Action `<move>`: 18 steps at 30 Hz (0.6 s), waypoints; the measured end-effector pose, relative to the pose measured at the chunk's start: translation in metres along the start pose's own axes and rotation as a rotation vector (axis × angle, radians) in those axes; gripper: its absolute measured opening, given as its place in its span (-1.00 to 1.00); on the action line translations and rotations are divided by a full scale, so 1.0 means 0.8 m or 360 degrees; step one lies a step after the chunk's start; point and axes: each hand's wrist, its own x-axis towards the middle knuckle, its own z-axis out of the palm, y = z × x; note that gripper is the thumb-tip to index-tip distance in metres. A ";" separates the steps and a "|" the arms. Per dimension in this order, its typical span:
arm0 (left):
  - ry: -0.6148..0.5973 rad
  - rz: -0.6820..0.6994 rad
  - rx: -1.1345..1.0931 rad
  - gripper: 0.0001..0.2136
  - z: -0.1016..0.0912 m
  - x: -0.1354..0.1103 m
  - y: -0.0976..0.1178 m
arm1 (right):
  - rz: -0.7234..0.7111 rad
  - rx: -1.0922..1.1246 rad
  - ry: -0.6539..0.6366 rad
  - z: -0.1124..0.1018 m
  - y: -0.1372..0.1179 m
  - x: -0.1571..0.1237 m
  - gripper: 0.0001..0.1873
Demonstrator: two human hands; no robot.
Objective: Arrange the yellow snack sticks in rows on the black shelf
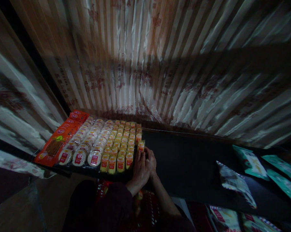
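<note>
Both my hands meet at the near right corner of a display of small packaged snacks on a dark table (184,161). My left hand (139,169) lies with fingers curled beside the rows of small yellow packets (121,141). My right hand (151,161) presses against it, fingers closed round a single yellow packet (141,145) at the end of a new row. Rows of round white packets with red labels (92,141) lie to the left of the yellow ones. Orange-red flat packs (61,138) line the far left edge.
Teal and white snack bags (250,162) lie on the right of the table, with more bags (226,217) below its near edge. A striped, patterned curtain (160,64) hangs behind the table. My dark-sleeved arm and lap fill the bottom middle.
</note>
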 end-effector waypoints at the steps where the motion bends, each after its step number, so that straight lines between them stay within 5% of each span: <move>1: 0.0004 -0.0006 -0.0008 -0.49 0.000 0.002 0.002 | -0.0004 0.0006 0.0006 0.001 0.000 0.002 -0.58; 8: 0.0042 -0.0010 -0.0043 -0.51 0.023 0.029 0.018 | -0.0008 0.0014 -0.0035 0.008 0.002 0.015 -0.58; 18: 0.0105 -0.0002 -0.0020 -0.52 0.032 0.043 -0.002 | 0.0086 -0.0030 -0.0036 0.014 -0.013 0.020 -0.59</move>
